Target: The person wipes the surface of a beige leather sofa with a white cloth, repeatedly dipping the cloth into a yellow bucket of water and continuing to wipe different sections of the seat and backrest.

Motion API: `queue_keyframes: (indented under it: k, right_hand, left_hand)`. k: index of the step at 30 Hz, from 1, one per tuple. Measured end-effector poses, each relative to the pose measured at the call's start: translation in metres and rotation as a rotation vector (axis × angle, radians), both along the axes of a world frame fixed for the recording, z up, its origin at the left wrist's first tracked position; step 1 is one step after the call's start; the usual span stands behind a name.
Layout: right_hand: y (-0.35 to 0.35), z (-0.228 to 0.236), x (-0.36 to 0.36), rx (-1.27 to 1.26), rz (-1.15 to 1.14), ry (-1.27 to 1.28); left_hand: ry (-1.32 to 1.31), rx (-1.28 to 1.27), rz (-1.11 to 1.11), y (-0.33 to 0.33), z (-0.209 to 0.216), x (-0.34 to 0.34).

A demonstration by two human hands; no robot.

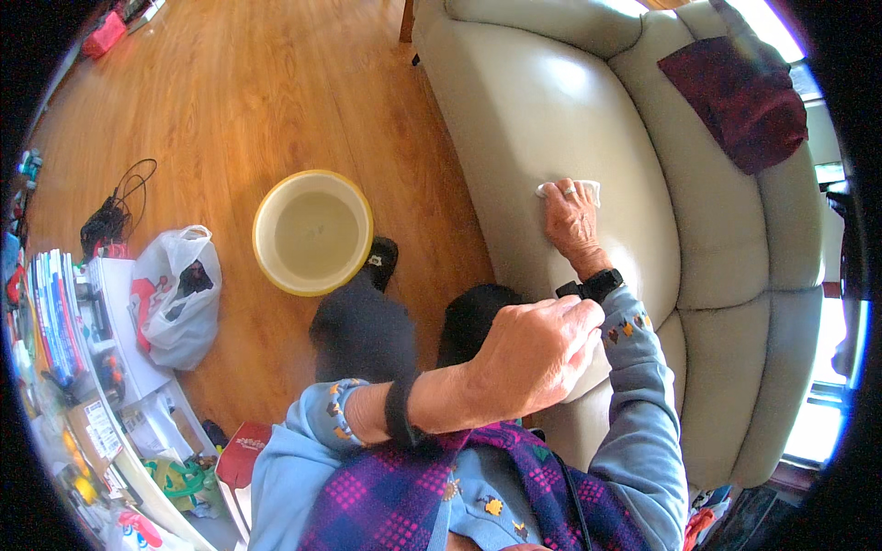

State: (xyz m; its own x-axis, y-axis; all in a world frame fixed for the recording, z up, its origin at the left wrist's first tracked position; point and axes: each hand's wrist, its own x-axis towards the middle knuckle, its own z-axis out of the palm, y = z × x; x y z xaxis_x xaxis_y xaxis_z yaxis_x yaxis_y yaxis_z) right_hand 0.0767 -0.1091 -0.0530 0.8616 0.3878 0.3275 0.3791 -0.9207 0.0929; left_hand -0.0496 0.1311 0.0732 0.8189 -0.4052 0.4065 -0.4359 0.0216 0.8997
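Purple checked clothing (377, 487) covers our chest below our left grip (528, 358), which curls closed beside the dark watch (603, 284); whether it holds anything we cannot tell. Our right grip (571, 222) closes over white cloth (593, 190) against the sofa (514, 110). Left of both grips stands a yellow-rimmed basin (260, 234).

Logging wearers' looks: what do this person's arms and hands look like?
Light blue sleeves with small coloured motifs near the cuffs. The left hand has a black band at its wrist; the right hand has a ring and a black watch-like wristband.
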Motion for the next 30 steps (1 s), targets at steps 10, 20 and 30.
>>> queue_keyframes:
  k: [10,20,30]
  right_hand:
    - [0.021,0.044,0.187,0.311,-0.249,-0.397]
    - [0.09,-0.021,0.261,-0.054,-0.089,0.114]
    - [0.094,-0.016,0.267,0.006,-0.171,0.018]
  left_hand:
    - [-0.089,0.035,-0.029,0.007,0.008,0.008]
    - [-0.11,0.123,0.052,0.023,0.01,0.026]
    - [-0.141,0.109,0.069,0.007,0.006,0.018]
